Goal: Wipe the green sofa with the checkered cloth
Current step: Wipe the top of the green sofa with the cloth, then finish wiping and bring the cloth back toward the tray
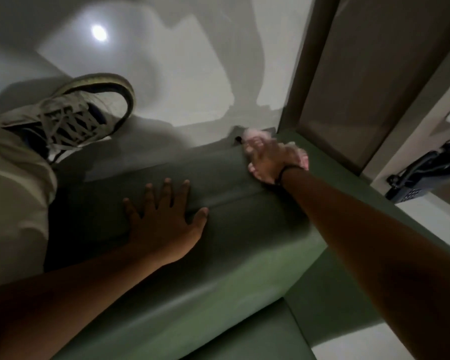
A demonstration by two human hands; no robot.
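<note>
Currently you are leaning over the green sofa (244, 255), looking down along its padded top edge toward the pale floor (166, 74) beyond it. Your left hand (166, 224) is lying flat on the sofa's upper surface, palm down, its fingers (166, 193) spread wide and holding nothing; the thumb is pointing toward the crease that runs along the cushion. Your right hand (268, 159) is reaching farther out, to the far end of the sofa near the corner where it meets the wall panel (348, 74). That hand is pressing the cloth (303, 158) against the sofa, with its fingers closed over the fabric. The cloth is showing as pale pink and white bunches sticking out around the hand; it is blurred, so the checkered pattern cannot be made out. A dark band (283, 172) is sitting around your right wrist. Both forearms are bare and stretching across the sofa, well apart from each other.

At the left, your shoe (76, 113), a pale laced sneaker, is resting on the floor just beside the sofa, with a light trouser leg (11, 190) above it. A bright round reflection (99, 32) is shining on the floor. At the right edge, a dark telephone (421, 175) is sitting on a white surface (426, 214) beside the sofa.
</note>
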